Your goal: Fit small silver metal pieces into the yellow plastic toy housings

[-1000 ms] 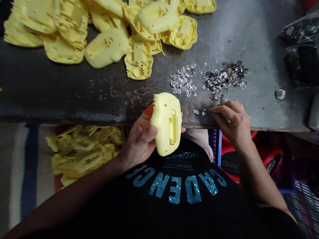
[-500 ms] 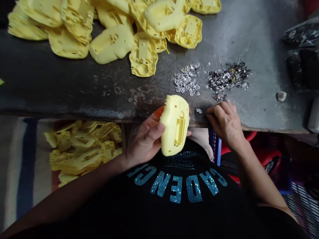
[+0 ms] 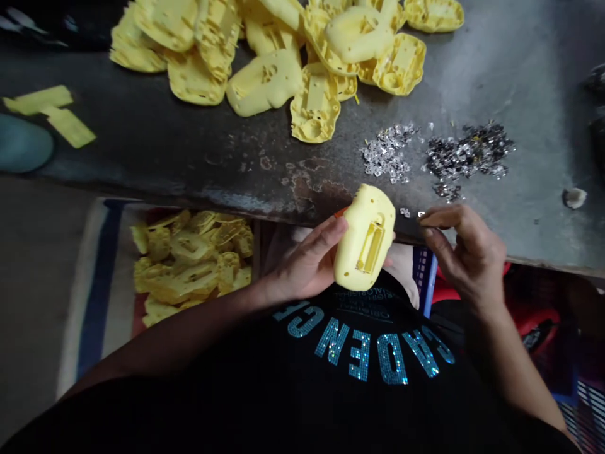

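My left hand [image 3: 316,258] is wrapped round a yellow plastic shell [image 3: 352,252], whose outer face with a long battery slot is turned up. A bit of orange shows behind it by my fingers. At the table's front edge my right hand [image 3: 467,252] has thumb and forefinger close together. A small metal plate [image 3: 421,214] shows at those fingertips. Just left of it lie a few small metal plates [image 3: 405,212]. Behind are a lighter pile of small metal plates [image 3: 388,154] and a darker pile of small metal parts [image 3: 466,154].
Several yellow shells [image 3: 265,82] are heaped along the back of the dark table [image 3: 212,157]. More yellow parts [image 3: 189,258] fill a box below the edge at left. Flat yellow strips [image 3: 70,126] lie far left, and a whitish lump [image 3: 575,198] sits at right.
My right hand has drawn back from the darker pile, and a metal plate now shows at its fingertips. The shell in my left hand has turned slightly. The whole view has shifted left.
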`<move>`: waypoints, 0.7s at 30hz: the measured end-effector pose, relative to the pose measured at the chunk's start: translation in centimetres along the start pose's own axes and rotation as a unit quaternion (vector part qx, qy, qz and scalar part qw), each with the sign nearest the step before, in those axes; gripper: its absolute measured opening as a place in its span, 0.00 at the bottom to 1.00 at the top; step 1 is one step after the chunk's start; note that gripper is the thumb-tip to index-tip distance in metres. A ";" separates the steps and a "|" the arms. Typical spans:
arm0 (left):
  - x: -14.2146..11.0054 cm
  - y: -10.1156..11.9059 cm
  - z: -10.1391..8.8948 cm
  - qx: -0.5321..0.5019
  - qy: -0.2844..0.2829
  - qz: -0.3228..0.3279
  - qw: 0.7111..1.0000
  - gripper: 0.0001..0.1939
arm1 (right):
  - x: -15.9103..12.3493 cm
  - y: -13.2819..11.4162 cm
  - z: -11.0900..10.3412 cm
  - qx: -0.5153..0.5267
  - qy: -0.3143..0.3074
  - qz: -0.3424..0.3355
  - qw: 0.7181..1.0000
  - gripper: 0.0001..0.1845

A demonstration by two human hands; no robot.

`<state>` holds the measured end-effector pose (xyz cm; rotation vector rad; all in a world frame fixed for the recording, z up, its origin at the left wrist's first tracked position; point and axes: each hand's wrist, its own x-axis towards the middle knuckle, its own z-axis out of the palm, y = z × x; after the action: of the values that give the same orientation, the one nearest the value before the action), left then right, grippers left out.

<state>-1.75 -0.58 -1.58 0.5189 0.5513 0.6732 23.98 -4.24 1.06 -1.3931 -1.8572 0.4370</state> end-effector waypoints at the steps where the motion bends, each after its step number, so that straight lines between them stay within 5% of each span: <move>1: 0.0 0.0 -0.1 -0.004 -0.012 -0.017 1.000 0.36 | 0.4 -0.8 -0.4 0.067 -0.017 0.015 0.998 0.06; 7: 0.3 0.0 -0.1 -0.010 -0.123 -0.086 0.989 0.43 | 2.9 -3.0 -1.8 0.236 -0.118 0.042 0.964 0.05; 12: 0.1 -0.4 0.2 -0.012 -0.097 -0.069 0.993 0.46 | 2.7 -2.8 -1.5 0.297 -0.066 0.074 0.950 0.09; 17: -0.1 -0.7 0.3 -0.010 -0.036 -0.054 0.998 0.43 | 2.3 -3.0 -1.2 0.217 -0.048 0.040 0.974 0.15; 21: 0.1 -0.8 0.5 -0.022 -0.049 -0.054 0.997 0.45 | 2.3 -3.3 -1.5 0.174 -0.072 0.011 0.982 0.17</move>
<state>-1.00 -1.23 -1.72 0.4747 0.4674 0.5523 22.61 -3.46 5.05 -1.1699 -1.7738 0.8489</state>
